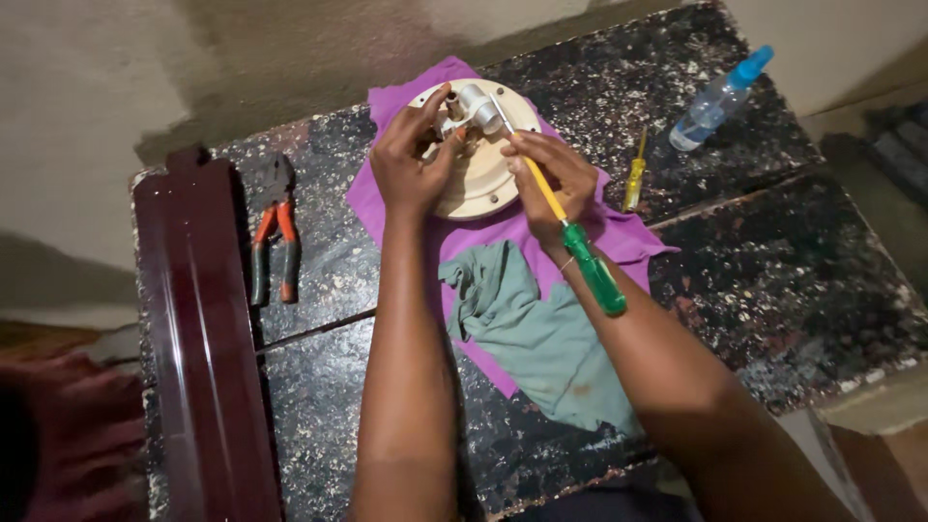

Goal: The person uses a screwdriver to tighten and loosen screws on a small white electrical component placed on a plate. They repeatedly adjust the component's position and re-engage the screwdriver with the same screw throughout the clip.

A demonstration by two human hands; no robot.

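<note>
Hands meet over a round cream-coloured disc-shaped housing point(480, 179) that lies on a purple cloth point(619, 237) at the far side of a dark speckled stone tabletop point(773, 280). The left hand point(411, 159) curls over the disc's left half, its fingers bent around a short silver metal cylinder point(477, 104) that stands up from the middle of the disc, thumb pressed close beside it. The right hand point(553, 179) is closed in a pinch on the yellow shaft of a screwdriver with a translucent green handle point(594, 275); the shaft runs up between the fingers to the base of the silver cylinder, and the green handle slants back over the wrist toward the person. Whether the tip sits in a screw cannot be told, since the fingers cover it.

Nearer the person, a crumpled grey-green rag point(541, 338) overlaps the lower part of the purple cloth. Just right of the cloth lies a small yellow-handled screwdriver point(635, 179), and well beyond it a clear plastic bottle with a blue cap point(720, 97) lies tilted. To the left, well apart from the hands, rest pliers with red and grey handles point(275, 237), and beside them a long glossy maroon board point(198, 338) runs along the table's left edge
</note>
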